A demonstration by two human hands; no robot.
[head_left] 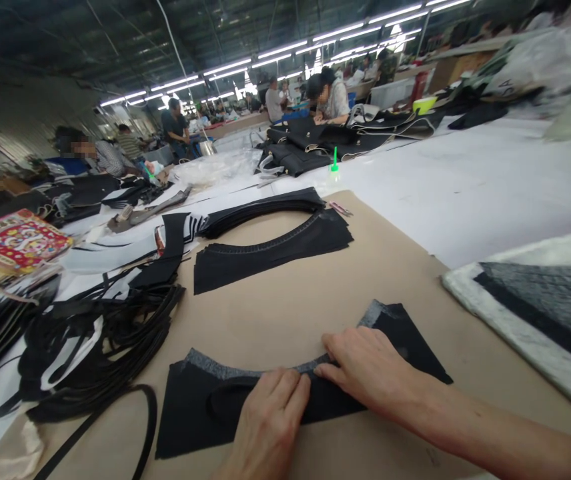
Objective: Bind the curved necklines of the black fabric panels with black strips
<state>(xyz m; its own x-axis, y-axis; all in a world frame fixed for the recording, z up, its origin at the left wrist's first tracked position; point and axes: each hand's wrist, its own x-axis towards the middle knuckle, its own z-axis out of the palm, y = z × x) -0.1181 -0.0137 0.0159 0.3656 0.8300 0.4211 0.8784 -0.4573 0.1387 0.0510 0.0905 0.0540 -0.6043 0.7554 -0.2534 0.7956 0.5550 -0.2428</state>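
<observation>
A black fabric piece (190,420) with a curved upper edge and a greyish band along that curve lies on brown paper. My left hand (273,417) presses on its middle near the curve, fingers together; a dark strip (225,398) shows beside it on the fabric. To the right, my right hand (365,363) rests on the same edge, thumb and fingers bent at the curve. Whatever lies under the fingertips of both hands is hidden. Farther up the paper are stacked black curved pieces (270,257), with small snips (340,209) beside them.
A heap of black strips (115,340) lies at the left, near a red patterned box (25,240). A pale slab with dark mesh (465,290) is at the right. Behind stand a green-tipped bottle (334,175) and black bag parts (305,143). People work in the background.
</observation>
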